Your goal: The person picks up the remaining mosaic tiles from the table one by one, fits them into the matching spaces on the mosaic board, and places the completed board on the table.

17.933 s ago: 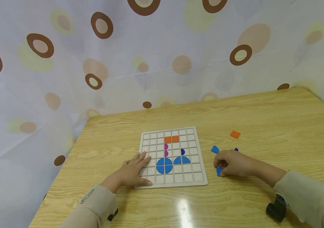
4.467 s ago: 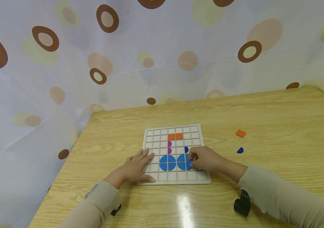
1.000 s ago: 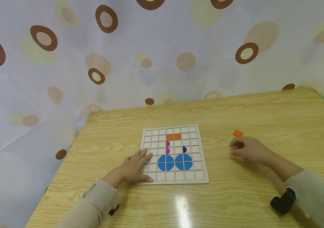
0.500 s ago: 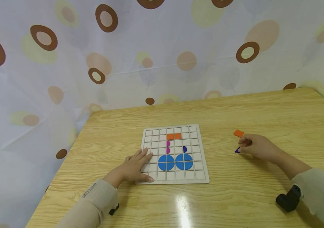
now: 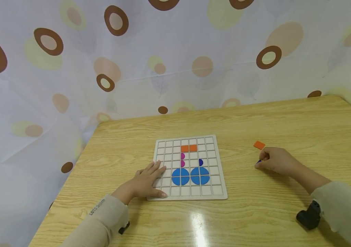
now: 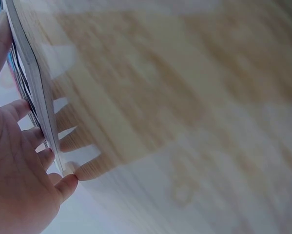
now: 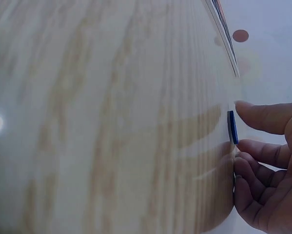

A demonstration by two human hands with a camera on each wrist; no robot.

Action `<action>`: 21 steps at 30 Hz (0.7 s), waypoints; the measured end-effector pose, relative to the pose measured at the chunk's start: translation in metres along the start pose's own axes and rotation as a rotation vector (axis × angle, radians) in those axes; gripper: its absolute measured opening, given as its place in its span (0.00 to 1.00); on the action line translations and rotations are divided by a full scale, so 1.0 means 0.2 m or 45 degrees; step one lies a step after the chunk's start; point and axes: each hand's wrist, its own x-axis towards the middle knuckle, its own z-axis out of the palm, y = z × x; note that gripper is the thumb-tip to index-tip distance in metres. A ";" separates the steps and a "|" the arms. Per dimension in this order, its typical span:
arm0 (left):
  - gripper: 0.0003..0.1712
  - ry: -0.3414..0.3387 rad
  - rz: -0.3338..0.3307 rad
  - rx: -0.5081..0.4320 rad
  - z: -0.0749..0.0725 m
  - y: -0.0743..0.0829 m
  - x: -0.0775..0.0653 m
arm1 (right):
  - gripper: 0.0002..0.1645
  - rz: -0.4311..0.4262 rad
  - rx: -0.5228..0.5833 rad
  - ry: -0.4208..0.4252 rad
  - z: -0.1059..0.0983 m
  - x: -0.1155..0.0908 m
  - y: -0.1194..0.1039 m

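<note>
The white grid board [image 5: 220,190] lies on the table, with my left hand [image 5: 144,181] resting spread over its left edge. In the left wrist view, the left hand's [image 6: 19,161] fingers reach onto the board's rim [image 6: 43,97]. My right hand [image 5: 278,161] is low over the table to the right of the board. Its thumb and index finger pinch a small dark blue half-circle tile [image 5: 258,161], mostly hidden in the head view. From the right wrist, the tile [image 7: 232,127] appears flat on the table between thumb and index finger, the other fingers curled.
On the board sit two orange squares [image 5: 189,148], two magenta half-circles [image 5: 183,160], a dark blue half-circle [image 5: 200,162] and two light blue circles [image 5: 180,176] of quarter pieces. A loose orange square tile [image 5: 259,144] lies just behind the right hand. A patterned curtain [image 5: 175,68] hangs behind the table.
Since several seconds ago, the second light blue circle has been filled and the right hand has left the board. Lately it has closed in on the dark blue half-circle. The left hand stays put.
</note>
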 end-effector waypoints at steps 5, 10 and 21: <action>0.51 0.004 0.008 0.004 0.00 0.00 0.00 | 0.14 -0.040 -0.068 0.031 0.01 0.00 0.00; 0.52 0.006 0.007 0.013 0.00 0.00 0.00 | 0.12 -0.042 -0.075 0.029 0.01 0.01 -0.01; 0.52 -0.004 -0.004 -0.004 0.00 0.00 0.00 | 0.11 -0.056 0.001 0.078 0.04 0.02 -0.03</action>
